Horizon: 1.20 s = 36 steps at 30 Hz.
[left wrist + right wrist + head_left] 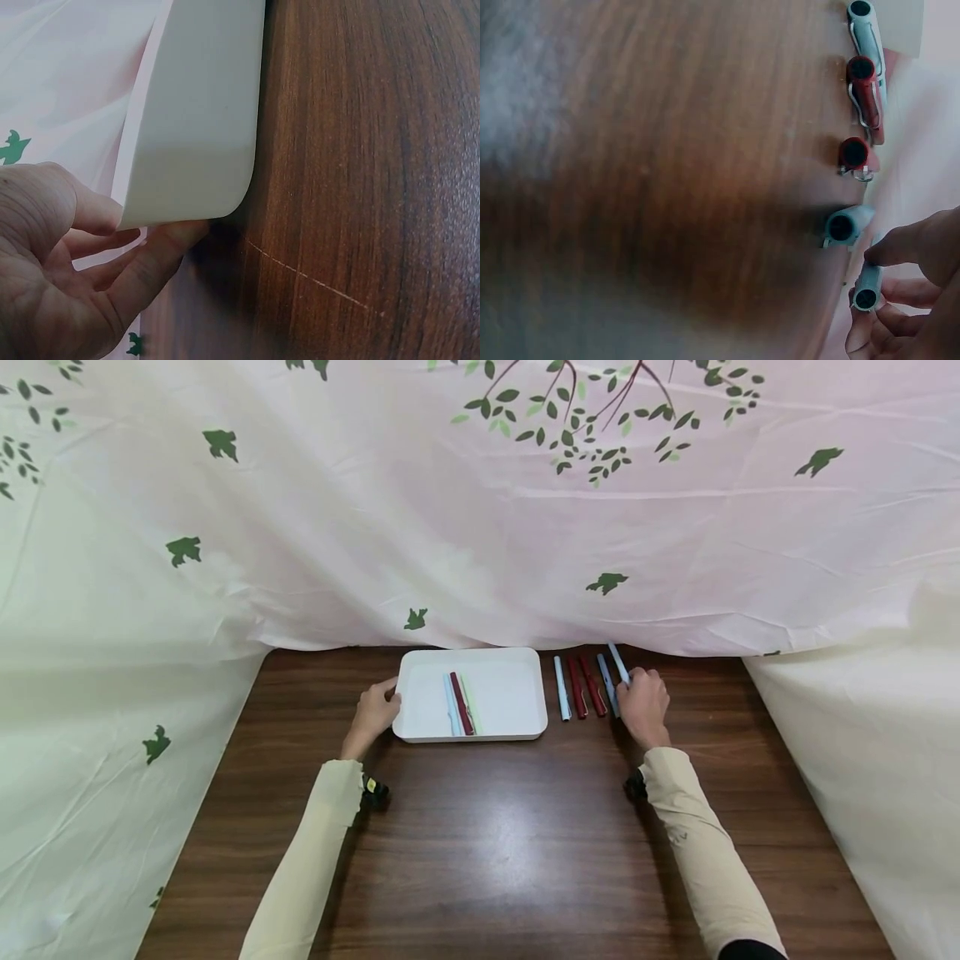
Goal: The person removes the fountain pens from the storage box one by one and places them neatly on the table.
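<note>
Pen (617,661) pinched in right hand (645,705)

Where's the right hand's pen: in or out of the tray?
Out: head view shows the light blue pen pinched in the right hand, right of the white tray, with other pens between.

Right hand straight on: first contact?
Likely the hanging cloth ahead, with the pale blue pen in the right hand touching it first; the exact gap is unclear.
</note>
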Motion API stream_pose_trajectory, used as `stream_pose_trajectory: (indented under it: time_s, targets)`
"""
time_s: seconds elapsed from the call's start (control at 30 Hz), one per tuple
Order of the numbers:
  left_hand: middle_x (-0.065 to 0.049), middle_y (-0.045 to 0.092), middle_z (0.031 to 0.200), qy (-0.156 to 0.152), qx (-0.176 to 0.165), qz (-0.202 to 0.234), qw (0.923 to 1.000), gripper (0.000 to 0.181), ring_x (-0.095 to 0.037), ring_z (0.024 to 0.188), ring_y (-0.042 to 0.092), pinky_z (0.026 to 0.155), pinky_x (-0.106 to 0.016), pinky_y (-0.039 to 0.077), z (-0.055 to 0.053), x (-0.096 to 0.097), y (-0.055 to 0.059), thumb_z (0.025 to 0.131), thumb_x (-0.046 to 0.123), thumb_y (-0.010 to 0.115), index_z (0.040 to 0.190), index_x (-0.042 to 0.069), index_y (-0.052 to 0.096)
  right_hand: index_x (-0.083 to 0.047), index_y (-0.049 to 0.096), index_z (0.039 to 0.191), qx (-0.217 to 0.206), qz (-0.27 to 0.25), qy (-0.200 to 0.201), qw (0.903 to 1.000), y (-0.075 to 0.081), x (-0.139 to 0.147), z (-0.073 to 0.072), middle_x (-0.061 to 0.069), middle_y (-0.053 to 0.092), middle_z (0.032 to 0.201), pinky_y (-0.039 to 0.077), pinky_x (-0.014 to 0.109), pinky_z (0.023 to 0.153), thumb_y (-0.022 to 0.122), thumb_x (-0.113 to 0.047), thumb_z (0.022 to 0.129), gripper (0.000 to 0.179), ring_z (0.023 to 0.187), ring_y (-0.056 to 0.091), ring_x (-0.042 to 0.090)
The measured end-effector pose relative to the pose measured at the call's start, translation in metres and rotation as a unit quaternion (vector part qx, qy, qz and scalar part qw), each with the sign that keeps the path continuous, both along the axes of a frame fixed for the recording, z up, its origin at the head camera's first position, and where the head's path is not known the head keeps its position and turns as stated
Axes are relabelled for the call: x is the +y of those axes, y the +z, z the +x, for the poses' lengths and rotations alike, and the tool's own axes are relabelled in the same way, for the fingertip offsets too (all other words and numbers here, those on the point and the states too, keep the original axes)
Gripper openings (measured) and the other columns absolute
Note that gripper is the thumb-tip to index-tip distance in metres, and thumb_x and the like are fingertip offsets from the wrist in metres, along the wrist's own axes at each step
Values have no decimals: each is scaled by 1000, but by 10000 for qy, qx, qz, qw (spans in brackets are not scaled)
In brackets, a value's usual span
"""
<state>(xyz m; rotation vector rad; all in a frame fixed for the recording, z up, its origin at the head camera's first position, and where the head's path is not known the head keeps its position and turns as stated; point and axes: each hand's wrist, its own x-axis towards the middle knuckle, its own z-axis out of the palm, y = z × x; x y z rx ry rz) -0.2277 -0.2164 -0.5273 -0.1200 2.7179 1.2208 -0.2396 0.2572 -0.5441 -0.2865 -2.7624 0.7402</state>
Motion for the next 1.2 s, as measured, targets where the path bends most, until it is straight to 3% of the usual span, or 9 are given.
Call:
stream_pose_trajectory:
  time_s: [0.17,0.37,0.63,0.73,0.83,1.07,1.2]
  targets:
    - [-26,62,141,-50,5,0,10000,50,-15,60,44,61,-29,42,0,-2,0,109,17,47,158,5,46,12,67,103,-318,-47,-53,9995,-3,0,2,32,61,102,49,67,81,60,-7,95,22,96,62,55]
    - [-27,63,137,2,-18,2,10000,50,-14,56,39,60,-29,40,-1,-2,-2,108,17,48,157,5,47,14,64,115,-566,-58,-7,9984,-2,2,3,34,60,109,49,68,86,61,-10,98,31,101,62,55]
    - [-25,59,146,-52,-30,-65,10000,50,-13,56,40,60,-30,41,-2,-2,-2,109,16,47,158,5,46,11,66,111,-695,-87,-12,9975,1,4,5,34,60,108,49,69,85,56,-11,95,29,102,61,58]
    - [-23,56,151,-16,-30,-121,9999,50,-16,63,45,64,-31,42,-1,-1,0,109,17,46,157,6,47,11,63,113,-672,-101,-34,9977,0,4,5,35,60,110,48,70,86,55,-12,96,30,103,61,59]
    - [-21,54,154,27,-20,-155,9999,49,-23,76,52,71,-33,45,0,1,1,109,17,47,157,7,48,12,63,115,-358,-54,-70,9993,-1,2,6,36,60,112,47,70,87,55,-12,99,30,102,60,59]
    - [-21,55,153,15,81,-202,9998,48,-30,100,59,84,-40,49,1,1,2,109,16,46,156,7,50,12,66,107,1109,81,134,9937,-2,-18,5,34,63,108,42,66,84,61,-7,100,21,100,58,55]
    - [-22,56,151,-22,97,-223,9997,49,-30,96,59,81,-40,48,1,1,1,109,16,46,156,8,49,10,67,103,1507,-12,444,9876,1,-34,6,31,64,105,41,62,81,60,-5,101,17,97,60,52]
